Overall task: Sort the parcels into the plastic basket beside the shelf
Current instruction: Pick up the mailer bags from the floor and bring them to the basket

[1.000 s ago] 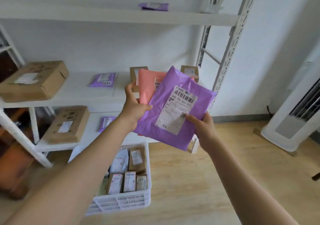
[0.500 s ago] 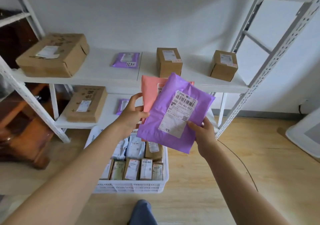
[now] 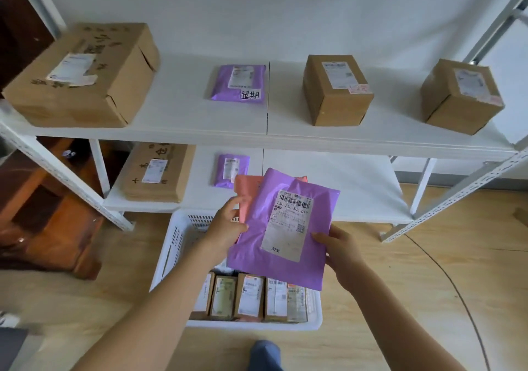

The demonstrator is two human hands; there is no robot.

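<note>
A purple mailer bag (image 3: 257, 245) with a white barcode label hangs above the white plastic basket (image 3: 171, 245) on the floor. Behind the purple bag is a pink mailer bag (image 3: 247, 190), mostly hidden. My left hand (image 3: 225, 224) grips the left edges of both bags. My right hand (image 3: 340, 250) pinches the purple bag's right edge. The basket holds a row of small labelled parcels (image 3: 251, 296) standing along its near side.
The white shelf (image 3: 285, 139) behind the basket carries a large cardboard box (image 3: 85, 76), a purple bag (image 3: 238, 83) and two small boxes (image 3: 335, 90) (image 3: 460, 96). On the lower shelf lie a flat brown parcel (image 3: 160, 173) and a purple bag (image 3: 230, 169). Wooden furniture (image 3: 43, 213) stands left.
Both hands have carried the two bags down from shelf height to just above the basket. My view has tilted downward and moved closer to the shelf.
</note>
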